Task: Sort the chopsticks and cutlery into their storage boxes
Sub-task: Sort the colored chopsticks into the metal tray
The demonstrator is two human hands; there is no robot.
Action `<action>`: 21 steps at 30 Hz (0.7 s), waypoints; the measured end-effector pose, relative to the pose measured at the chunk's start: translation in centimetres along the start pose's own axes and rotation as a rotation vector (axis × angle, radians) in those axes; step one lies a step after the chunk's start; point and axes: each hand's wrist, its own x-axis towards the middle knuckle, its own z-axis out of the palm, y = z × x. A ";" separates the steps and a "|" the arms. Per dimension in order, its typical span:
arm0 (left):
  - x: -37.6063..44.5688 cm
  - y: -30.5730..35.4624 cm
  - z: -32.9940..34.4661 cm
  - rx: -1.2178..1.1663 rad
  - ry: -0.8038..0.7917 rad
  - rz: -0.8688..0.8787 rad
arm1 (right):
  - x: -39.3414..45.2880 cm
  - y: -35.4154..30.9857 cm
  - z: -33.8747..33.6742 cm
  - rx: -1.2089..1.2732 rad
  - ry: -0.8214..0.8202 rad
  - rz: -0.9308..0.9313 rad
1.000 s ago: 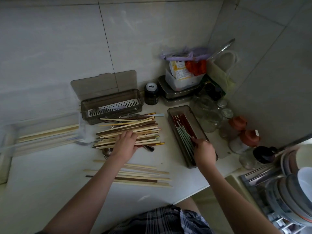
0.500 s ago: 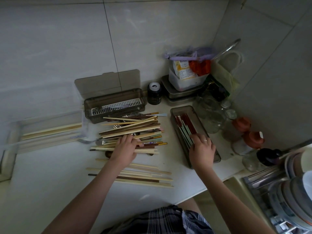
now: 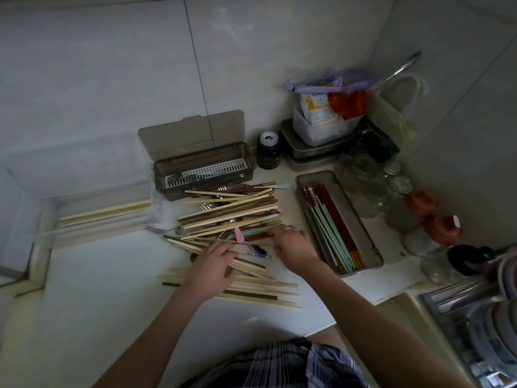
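Observation:
A mixed pile of chopsticks and cutlery (image 3: 232, 211) lies mid-counter, with a row of wooden chopsticks (image 3: 265, 292) nearer me. My left hand (image 3: 212, 267) sits at the pile's near edge, fingers curled over a few wooden chopsticks. My right hand (image 3: 293, 245) reaches in from the right, and its fingertips touch the ends of dark red and green chopsticks. A grey open box (image 3: 358, 219) to the right holds red and mint-green chopsticks. Behind the pile is a lidded cutlery box (image 3: 204, 159) with a white drain insert. At the left, a clear box (image 3: 42, 233) holds pale wooden chopsticks.
A black jar (image 3: 268, 152), stacked food containers (image 3: 319, 135) and glass jars (image 3: 366, 186) crowd the back right corner. Two red-capped bottles (image 3: 442, 228) stand beside the grey box. A dish rack with plates (image 3: 489, 317) sits lower right. The counter's edge runs just below my forearms.
My right hand has left the grey box and moved left to the pile's right end. My left hand has slid toward me, drawing wooden chopsticks with it.

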 end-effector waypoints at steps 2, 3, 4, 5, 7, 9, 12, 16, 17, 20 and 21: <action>-0.3 0.0 -0.1 0.002 -0.026 -0.015 | 0.4 0.0 0.0 0.020 -0.022 0.025; -0.5 0.1 -0.1 0.010 -0.048 -0.015 | 0.5 0.0 0.0 0.019 -0.040 0.031; -0.6 0.2 0.0 0.019 -0.083 -0.012 | 0.7 0.0 0.0 0.008 -0.060 0.036; -0.7 0.3 0.2 0.029 -0.124 -0.011 | 0.9 0.0 0.0 -0.007 -0.077 0.045; -0.9 0.2 0.9 0.063 -0.192 -0.017 | 1.2 -0.1 0.1 -0.054 -0.101 0.067; -1.0 0.1 1.5 0.087 -0.199 -0.015 | 1.4 -0.1 0.5 -0.105 -0.121 0.081; -0.8 0.3 1.4 0.127 -0.217 -0.026 | 1.7 0.0 0.4 -0.192 -0.159 0.062; -0.8 0.5 1.5 0.181 -0.197 -0.049 | 1.8 0.3 -0.2 -0.212 -0.167 0.027; -0.8 0.5 1.7 0.194 -0.170 -0.057 | 1.6 0.4 -0.4 -0.182 -0.169 0.029; -1.2 0.3 2.1 0.252 -0.167 -0.095 | 1.3 0.9 -1.1 -0.105 -0.156 0.039; -1.2 0.3 2.0 0.252 -0.180 -0.100 | 1.2 1.0 -1.4 -0.099 -0.144 0.036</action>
